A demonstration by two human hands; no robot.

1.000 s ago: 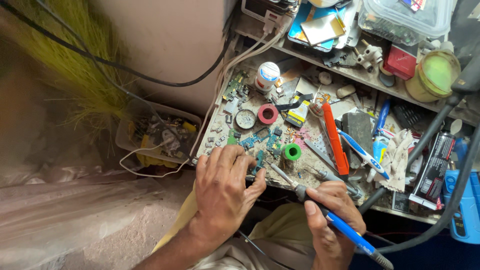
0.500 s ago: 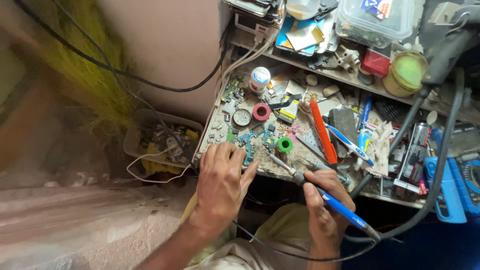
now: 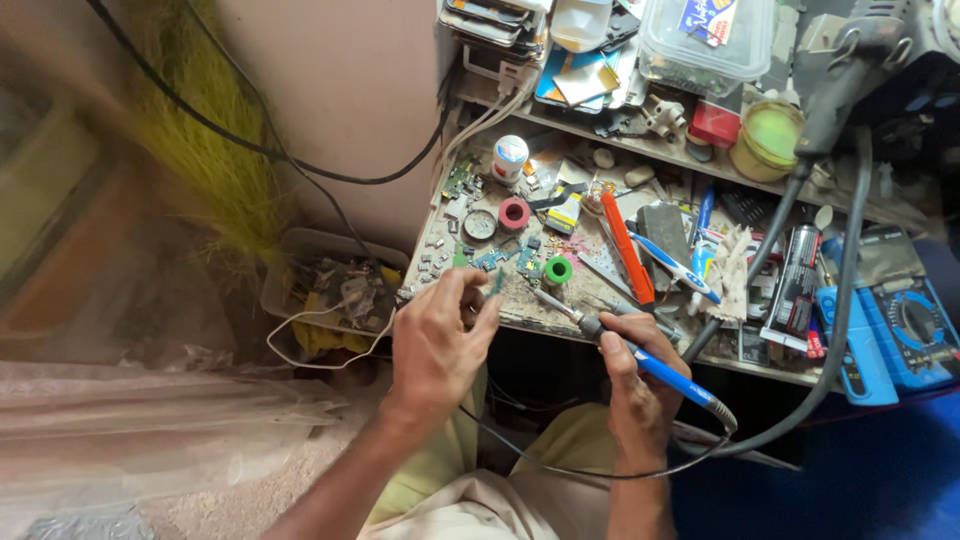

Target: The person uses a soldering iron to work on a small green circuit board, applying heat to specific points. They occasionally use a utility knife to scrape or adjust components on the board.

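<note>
1. Sitting at the near edge of the workbench [image 3: 520, 318], the person kept both hands over its front-left part; the worn top was crowded with small parts and tools.
2. The left hand [image 3: 432, 345] hung at the near-left corner of the workbench, its fingers curled together, and the fingertips pinched a small green circuit piece [image 3: 492, 285]; how firm the grip was, I cannot tell.
3. The right hand [image 3: 635, 375] was closed around the blue soldering iron [image 3: 640, 360], just in front of the near edge.
4. The iron's metal tip pointed up and left over the near edge, near the green tape roll [image 3: 557, 270].
5. The orange-handled tool [image 3: 627, 248] lay slanted in the middle of the workbench, right of the green roll.
6. The blue multimeter [image 3: 905, 330] lay at the right end, well apart from both hands.
7. The red tape roll [image 3: 514, 213] and a white round container [image 3: 510, 155] stood toward the back-left corner.
</note>
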